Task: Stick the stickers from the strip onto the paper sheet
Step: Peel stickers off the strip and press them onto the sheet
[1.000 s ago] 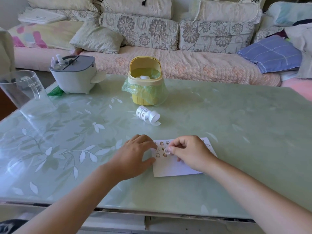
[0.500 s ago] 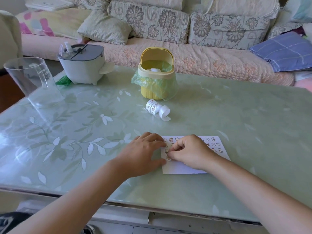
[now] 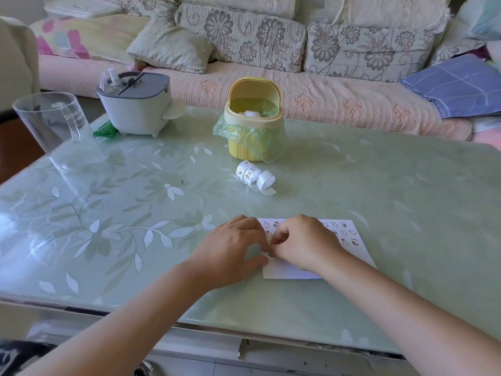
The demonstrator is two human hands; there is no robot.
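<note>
- Paper sheet (image 3: 291, 271): white, flat on the worktop (image 3: 379, 185) near its front edge. Rows of small stickers (image 3: 343, 233) sit on the far part; the near part is bare.
- Left hand (image 3: 233, 251): fingers straight and relaxed, lying over the sheet's left edge, thumb at the lower corner. It pins the sheet.
- Right hand (image 3: 306, 242): fingers curled, tips down on the sheet's left part. Whether a sticker lies under them cannot be told.
- Strip (image 3: 253, 176): curled roll, well apart from the sheet, just beside the yellow bin (image 3: 253, 88).
- Step, as judged: pressing one sticker down.
- Method advised: seat one edge first, rub across to the other to avoid creases, align with the neighbouring row without overlap, then lift the fingertips straight up.
</note>
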